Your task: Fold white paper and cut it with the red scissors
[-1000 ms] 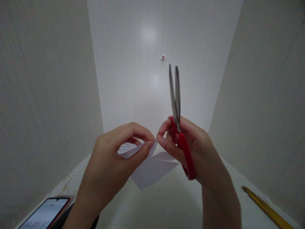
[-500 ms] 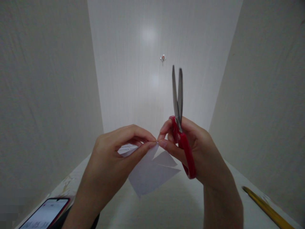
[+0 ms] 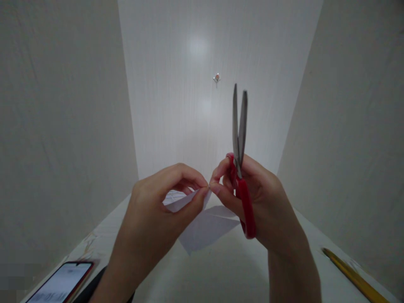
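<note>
The pale worktop (image 3: pixel 221 269) runs away from me between two plain side walls to a white back panel at twelve o'clock, where a small metal fitting (image 3: pixel 216 78) is fixed high up.

My left hand (image 3: pixel 160 210) comes in from seven o'clock and is raised above the worktop, thumb and forefinger pinched shut on the upper corner of a folded white paper (image 3: pixel 205 229). The paper hangs in the air below my fingers, its lower point aimed down toward six o'clock, clear of the worktop as far as I can judge in this dim light.

My right hand (image 3: pixel 261 202) rises from five o'clock and does two jobs: its thumb and forefinger tips nip the same paper corner, touching the left hand's fingertips, while the remaining fingers are curled tight around the red scissors (image 3: pixel 241 176). The red handles lie across my palm, pointing down toward six o'clock; the grey blades stand nearly upright toward twelve o'clock, parted only slightly at the tips.

At eight o'clock a phone (image 3: pixel 61 283) with a red edge and a lit screen lies on the worktop near its front edge. At four o'clock a yellow pencil (image 3: pixel 355 275) lies slanted, well apart from both hands.
</note>
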Demonstrator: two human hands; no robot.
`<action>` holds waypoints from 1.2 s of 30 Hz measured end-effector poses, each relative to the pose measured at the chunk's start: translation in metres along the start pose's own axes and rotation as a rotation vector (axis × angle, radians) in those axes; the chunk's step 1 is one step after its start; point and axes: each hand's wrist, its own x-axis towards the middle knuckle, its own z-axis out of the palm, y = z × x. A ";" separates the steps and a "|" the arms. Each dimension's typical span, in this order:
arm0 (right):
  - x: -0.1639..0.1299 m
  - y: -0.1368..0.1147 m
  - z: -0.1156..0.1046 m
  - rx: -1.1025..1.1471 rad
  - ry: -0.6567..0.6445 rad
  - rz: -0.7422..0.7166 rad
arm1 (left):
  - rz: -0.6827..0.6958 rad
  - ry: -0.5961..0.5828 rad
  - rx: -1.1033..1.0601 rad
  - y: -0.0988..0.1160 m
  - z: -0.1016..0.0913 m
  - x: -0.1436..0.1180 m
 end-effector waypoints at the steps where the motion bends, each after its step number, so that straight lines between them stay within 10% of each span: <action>1: 0.000 -0.001 0.001 -0.007 0.008 0.006 | 0.002 0.009 0.017 0.000 0.000 0.000; 36: 0.004 -0.004 0.004 0.024 0.019 0.032 | 0.030 0.091 0.201 0.006 0.005 -0.005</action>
